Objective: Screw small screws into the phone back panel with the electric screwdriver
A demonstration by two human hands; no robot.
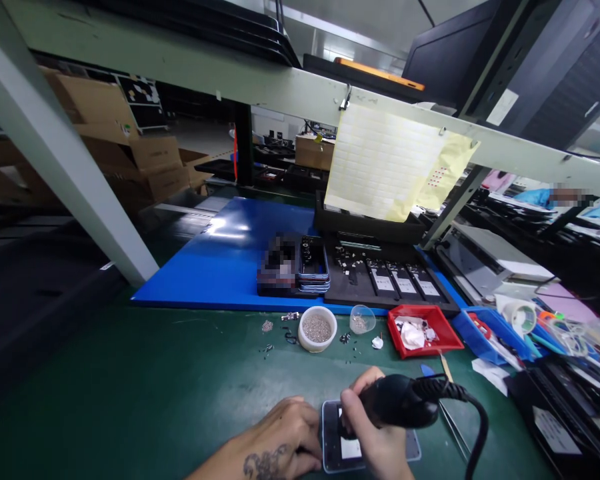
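My right hand (375, 427) is wrapped round a black corded electric screwdriver (400, 401), its tip end hidden behind my fingers. The tool is over an opened phone (333, 440) lying on the green table, with a white label showing on its inside. My left hand (287, 437) has its fingers curled against the phone's left edge, gripping it there. Beyond my hands stands a round white tub (317, 329) of small metal screws. A small clear cup (361, 320) beside it holds some more. Loose small parts (267, 327) lie near the tub.
A red tray (425, 332) holds white scraps. Tweezers (454, 430) lie right of the phone. At the right are a blue bin (495, 333) and black trays (550, 420). Stacked phone frames (314, 267) and a black foam tray (350, 293) with batteries rest on a blue board (200, 267).
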